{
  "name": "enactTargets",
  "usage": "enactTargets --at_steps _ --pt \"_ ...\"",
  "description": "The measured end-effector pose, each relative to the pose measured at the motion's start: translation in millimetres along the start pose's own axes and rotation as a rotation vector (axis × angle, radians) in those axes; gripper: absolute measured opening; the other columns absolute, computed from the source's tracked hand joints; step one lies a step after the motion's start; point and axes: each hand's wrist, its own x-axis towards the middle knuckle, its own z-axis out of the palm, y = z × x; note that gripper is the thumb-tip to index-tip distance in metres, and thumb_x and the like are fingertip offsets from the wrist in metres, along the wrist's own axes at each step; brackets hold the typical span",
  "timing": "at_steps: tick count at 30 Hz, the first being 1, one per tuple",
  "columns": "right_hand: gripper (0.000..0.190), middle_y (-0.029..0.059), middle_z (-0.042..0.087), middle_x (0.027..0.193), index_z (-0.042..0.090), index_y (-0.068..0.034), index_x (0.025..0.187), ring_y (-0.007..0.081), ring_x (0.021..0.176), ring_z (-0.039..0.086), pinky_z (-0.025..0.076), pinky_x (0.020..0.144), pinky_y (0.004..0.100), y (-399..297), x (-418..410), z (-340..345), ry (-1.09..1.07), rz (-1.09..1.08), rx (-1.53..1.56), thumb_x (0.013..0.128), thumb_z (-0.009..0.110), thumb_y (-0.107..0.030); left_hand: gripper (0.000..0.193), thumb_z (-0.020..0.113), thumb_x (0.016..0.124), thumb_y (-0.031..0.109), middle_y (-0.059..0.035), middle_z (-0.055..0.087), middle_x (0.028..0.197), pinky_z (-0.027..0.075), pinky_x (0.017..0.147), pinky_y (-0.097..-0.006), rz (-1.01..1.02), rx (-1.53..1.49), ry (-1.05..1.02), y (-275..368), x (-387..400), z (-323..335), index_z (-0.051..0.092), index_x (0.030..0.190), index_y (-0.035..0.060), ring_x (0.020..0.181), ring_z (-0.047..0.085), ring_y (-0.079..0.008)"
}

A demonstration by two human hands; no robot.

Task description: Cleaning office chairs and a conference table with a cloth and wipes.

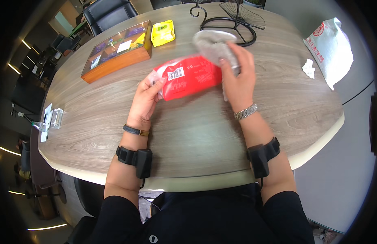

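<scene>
My left hand [148, 94] grips the left end of a red plastic packet [191, 80] with a barcode and printing on it. The packet is lifted over the table, tilted up to the right. In my right hand [239, 73] is a grey-white cloth [210, 45], bunched and blurred. It overlaps the packet's upper right corner in this view. I cannot tell whether the cloth touches the packet.
A wooden display box with a glass lid [118, 50] sits at the far left, beside a yellow packet [163, 33]. A black wire stand [229, 19] is at the back. On the right are a white plastic bag [332, 53] and a crumpled tissue [308, 69].
</scene>
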Motion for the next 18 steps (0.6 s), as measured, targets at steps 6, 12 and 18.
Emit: enactTargets --at_steps 6,12,18 --pt "0.041 0.0061 0.064 0.135 0.070 -0.020 0.128 0.0271 0.126 0.056 0.039 0.109 0.0451 -14 -41 19 -0.751 -0.351 -0.080 0.087 0.074 -0.017 0.045 0.064 0.097 0.004 -0.0077 0.066 0.127 0.053 0.096 -0.0290 0.003 0.203 -0.035 -6 4 11 0.053 0.141 0.0012 0.117 0.062 -0.0132" --pt "0.038 0.0039 0.065 0.135 0.071 -0.022 0.126 0.0253 0.129 0.055 0.037 0.111 0.0490 -5 -36 12 -0.710 -0.264 -0.338 0.089 0.067 -0.013 0.042 0.066 0.094 0.001 -0.0057 0.069 0.116 0.056 0.082 -0.0279 -0.021 0.346 -0.106 -14 7 -1 0.057 0.134 0.0023 0.103 0.065 -0.0118" --pt "0.037 0.0088 0.067 0.129 0.073 -0.016 0.120 0.0297 0.124 0.058 0.046 0.102 0.0468 27 -18 1 -0.455 0.053 -0.546 0.086 0.065 -0.006 0.041 0.066 0.093 0.000 -0.0056 0.070 0.110 0.057 0.076 -0.0271 -0.063 0.379 -0.073 -11 5 3 0.058 0.133 0.0017 0.094 0.067 -0.0115"
